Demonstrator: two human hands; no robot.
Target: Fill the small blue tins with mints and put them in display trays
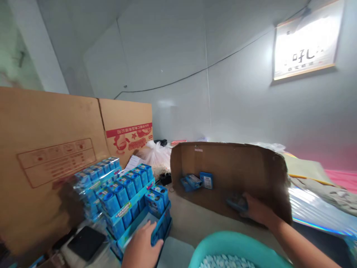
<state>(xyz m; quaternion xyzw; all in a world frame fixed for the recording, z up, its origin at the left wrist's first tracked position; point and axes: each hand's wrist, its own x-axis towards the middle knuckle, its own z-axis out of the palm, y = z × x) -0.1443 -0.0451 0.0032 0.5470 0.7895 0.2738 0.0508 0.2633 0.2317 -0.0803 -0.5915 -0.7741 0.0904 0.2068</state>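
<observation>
My left hand (143,243) is at the front of a blue display tray (131,232), its thumb and fingers around a small blue box (157,232). More blue boxes (154,201) stand at the tray's far end. To the right, my right hand (251,208) reaches into an open brown carton (223,160) lying on its side. It holds a blurred bluish box (237,203). Deeper in the carton lie several blue boxes (206,180). Full trays of blue boxes (119,195) are stacked left of the open tray.
A teal basin (231,240) of pale pieces is at the front. A large carton (50,149) stands left, near a black flat device (87,242). Behind are a white plastic bag (156,156) and the wall. Clear plastic sheets (315,208) lie right.
</observation>
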